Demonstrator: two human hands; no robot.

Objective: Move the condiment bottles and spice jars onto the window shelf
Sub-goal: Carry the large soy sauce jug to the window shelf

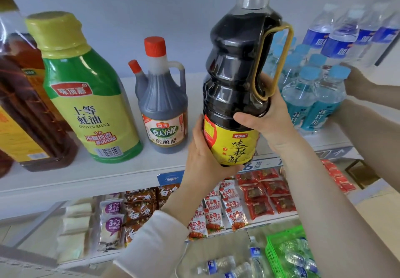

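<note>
I hold a large dark soy sauce bottle [236,78] with a gold cap and yellow label upright just above the front edge of the white shelf [134,169]. My left hand [201,156] cups its base from the left. My right hand [270,115] grips its right side beside the gold handle. On the shelf to the left stand a small vinegar bottle [162,104] with red caps, a green oyster sauce bottle [88,95], and a big amber oil bottle [23,104] at the left edge.
Packs of water bottles [313,95] fill the shelf's right end, where another person's hand [357,80] rests on them. Snack packets [238,204] lie on the lower shelf. A green basket [281,247] and loose water bottles sit on the floor.
</note>
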